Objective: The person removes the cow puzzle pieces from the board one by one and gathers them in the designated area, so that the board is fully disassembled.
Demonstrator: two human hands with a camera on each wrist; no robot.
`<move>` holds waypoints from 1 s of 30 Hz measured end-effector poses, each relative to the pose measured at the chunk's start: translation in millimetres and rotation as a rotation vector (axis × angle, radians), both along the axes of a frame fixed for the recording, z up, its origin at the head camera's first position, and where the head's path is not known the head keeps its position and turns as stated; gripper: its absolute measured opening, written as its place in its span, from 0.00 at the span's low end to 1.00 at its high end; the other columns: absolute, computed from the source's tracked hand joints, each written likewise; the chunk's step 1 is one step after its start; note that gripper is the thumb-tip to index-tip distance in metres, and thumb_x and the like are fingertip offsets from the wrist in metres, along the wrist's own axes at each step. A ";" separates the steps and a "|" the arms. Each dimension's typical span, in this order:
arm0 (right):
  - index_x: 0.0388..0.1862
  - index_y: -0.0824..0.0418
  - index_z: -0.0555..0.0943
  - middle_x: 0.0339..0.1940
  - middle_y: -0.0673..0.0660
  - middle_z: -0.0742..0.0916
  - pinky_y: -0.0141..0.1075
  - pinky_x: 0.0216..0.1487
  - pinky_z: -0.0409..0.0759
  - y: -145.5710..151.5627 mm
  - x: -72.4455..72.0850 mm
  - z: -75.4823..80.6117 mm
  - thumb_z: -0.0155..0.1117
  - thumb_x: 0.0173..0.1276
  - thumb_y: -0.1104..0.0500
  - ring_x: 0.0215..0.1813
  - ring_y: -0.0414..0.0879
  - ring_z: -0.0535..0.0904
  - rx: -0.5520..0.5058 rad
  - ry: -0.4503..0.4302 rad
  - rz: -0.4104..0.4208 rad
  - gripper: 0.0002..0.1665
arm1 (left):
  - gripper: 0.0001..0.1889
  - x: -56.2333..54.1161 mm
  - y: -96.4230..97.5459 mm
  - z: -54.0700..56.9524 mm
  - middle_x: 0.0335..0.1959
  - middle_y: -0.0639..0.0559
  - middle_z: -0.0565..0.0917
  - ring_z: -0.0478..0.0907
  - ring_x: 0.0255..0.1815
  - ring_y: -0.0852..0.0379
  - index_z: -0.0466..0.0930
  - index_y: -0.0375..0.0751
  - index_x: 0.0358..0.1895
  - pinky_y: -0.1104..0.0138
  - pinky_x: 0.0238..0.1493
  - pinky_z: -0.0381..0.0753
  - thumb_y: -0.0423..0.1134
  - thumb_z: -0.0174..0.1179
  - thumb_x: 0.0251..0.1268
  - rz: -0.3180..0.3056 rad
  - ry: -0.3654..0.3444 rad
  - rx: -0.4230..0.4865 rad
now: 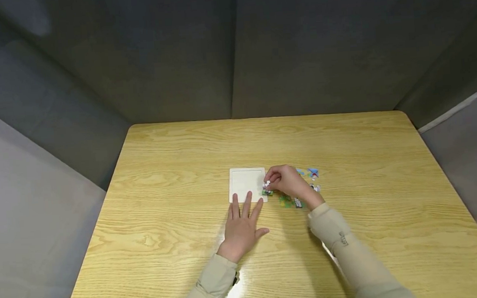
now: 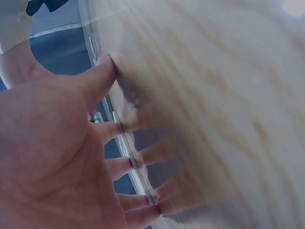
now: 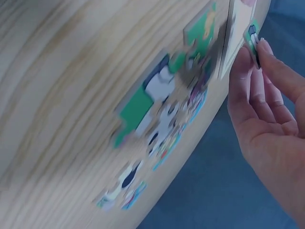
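A square white puzzle tray (image 1: 246, 180) with a raised rim lies on the table. My left hand (image 1: 242, 231) is spread flat, its fingertips touching the tray's near edge; the left wrist view shows those fingers (image 2: 119, 163) along the rim. Over the tray's right edge, my right hand (image 1: 287, 181) pinches a jigsaw piece (image 1: 267, 189) between thumb and fingers. In the right wrist view that piece (image 3: 253, 42) is green and white with dark marks and stands tilted. Several loose jigsaw pieces (image 3: 162, 86) lie on the table beneath and right of the right hand, partly hidden by it in the head view.
The wooden table (image 1: 163, 185) has rounded far corners. Dark grey curtains (image 1: 175, 57) stand behind it, and lighter grey panels (image 1: 30, 225) flank the sides. A blue-and-red puzzle piece (image 1: 313, 173) is among the farthest of the loose ones.
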State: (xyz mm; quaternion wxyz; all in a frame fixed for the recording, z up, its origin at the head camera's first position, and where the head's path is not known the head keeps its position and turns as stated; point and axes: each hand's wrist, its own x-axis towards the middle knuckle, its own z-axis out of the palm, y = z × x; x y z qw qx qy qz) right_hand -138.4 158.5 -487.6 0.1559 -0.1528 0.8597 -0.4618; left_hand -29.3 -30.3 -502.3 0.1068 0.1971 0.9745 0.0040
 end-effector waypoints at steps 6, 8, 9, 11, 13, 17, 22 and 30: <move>0.38 0.67 0.85 0.32 0.57 0.86 0.41 0.40 0.84 23.5 3.6 1.9 0.70 0.63 0.67 0.35 0.51 0.84 -0.008 0.014 -0.017 0.05 | 0.41 -0.1 0.9 0.0 0.80 0.43 0.48 0.43 0.76 0.29 0.50 0.55 0.79 0.48 0.72 0.55 0.67 0.47 0.68 -0.003 0.003 0.002; 0.38 0.67 0.85 0.31 0.57 0.87 0.43 0.39 0.84 33.9 4.9 2.3 0.70 0.63 0.67 0.35 0.52 0.84 0.000 0.028 -0.023 0.05 | 0.41 0.0 0.9 -0.1 0.80 0.43 0.47 0.43 0.76 0.29 0.50 0.55 0.79 0.48 0.72 0.55 0.67 0.47 0.68 -0.004 0.000 0.003; 0.38 0.68 0.85 0.31 0.57 0.87 0.43 0.37 0.84 39.2 5.5 2.5 0.69 0.63 0.68 0.34 0.54 0.84 0.002 0.024 -0.029 0.05 | 0.41 0.0 0.7 -0.3 0.80 0.43 0.48 0.43 0.76 0.29 0.51 0.55 0.79 0.47 0.72 0.55 0.67 0.47 0.68 -0.003 -0.001 0.006; 0.38 0.68 0.85 0.31 0.58 0.87 0.43 0.36 0.84 49.5 7.6 4.4 0.69 0.63 0.68 0.34 0.55 0.84 0.021 0.026 -0.035 0.05 | 0.41 0.1 0.1 -0.9 0.80 0.43 0.47 0.42 0.76 0.29 0.50 0.55 0.79 0.47 0.73 0.54 0.67 0.47 0.68 -0.004 -0.005 0.005; 0.38 0.67 0.86 0.31 0.57 0.87 0.40 0.33 0.82 60.6 9.9 3.7 0.69 0.63 0.67 0.34 0.56 0.84 0.046 0.023 -0.049 0.05 | 0.41 0.4 -0.6 -0.9 0.80 0.43 0.47 0.43 0.76 0.29 0.51 0.55 0.79 0.47 0.73 0.54 0.67 0.47 0.68 -0.003 -0.006 0.014; 0.38 0.67 0.85 0.29 0.56 0.86 0.35 0.31 0.79 81.5 16.5 2.9 0.69 0.64 0.67 0.34 0.55 0.83 0.086 0.002 -0.068 0.05 | 0.41 0.9 -1.0 0.8 0.79 0.42 0.48 0.43 0.75 0.28 0.51 0.54 0.79 0.47 0.72 0.54 0.66 0.48 0.68 -0.004 -0.007 0.027; 0.37 0.68 0.84 0.28 0.55 0.86 0.32 0.31 0.78 101.9 25.0 1.6 0.70 0.62 0.68 0.33 0.53 0.83 0.129 0.010 -0.075 0.06 | 0.41 1.1 -0.6 1.2 0.79 0.42 0.47 0.42 0.75 0.28 0.51 0.53 0.79 0.47 0.72 0.54 0.66 0.48 0.68 -0.004 -0.013 0.029; 0.34 0.66 0.83 0.26 0.54 0.85 0.31 0.30 0.76 115.1 35.3 -1.9 0.73 0.59 0.68 0.31 0.48 0.81 0.155 0.017 -0.072 0.06 | 0.41 1.1 -0.7 0.8 0.79 0.42 0.48 0.42 0.75 0.28 0.52 0.53 0.79 0.46 0.72 0.54 0.65 0.49 0.68 -0.005 -0.010 0.039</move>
